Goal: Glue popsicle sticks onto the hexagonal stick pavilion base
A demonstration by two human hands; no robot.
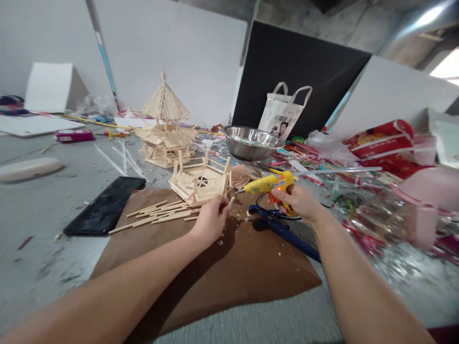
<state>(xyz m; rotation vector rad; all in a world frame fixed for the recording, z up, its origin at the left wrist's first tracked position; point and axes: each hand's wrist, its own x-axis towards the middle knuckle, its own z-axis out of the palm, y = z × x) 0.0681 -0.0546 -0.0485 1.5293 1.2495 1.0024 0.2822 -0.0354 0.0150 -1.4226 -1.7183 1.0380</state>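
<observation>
My right hand [296, 198] grips a yellow hot glue gun [267, 183], its nozzle pointing left. Pinched in my left hand [212, 217] is a short wooden stick [232, 200], its end close to the nozzle tip. Just beyond my left hand stands a small wooden stick frame [201, 184] with upright posts round a many-sided base. Several loose wooden sticks [161, 213] lie left of my left hand on a brown sheet [229, 286]. Below the glue gun rests a blue-handled cutter [279, 231]; its jaws are partly in shadow.
Behind the frame stands a wooden stick pavilion [165, 129] with a pointed roof. A black phone [105, 205] lies at the left. Farther back are a metal bowl [253, 143] and a white bag [281, 114]. A pink-lidded clear container [394, 210] and clutter fill the right.
</observation>
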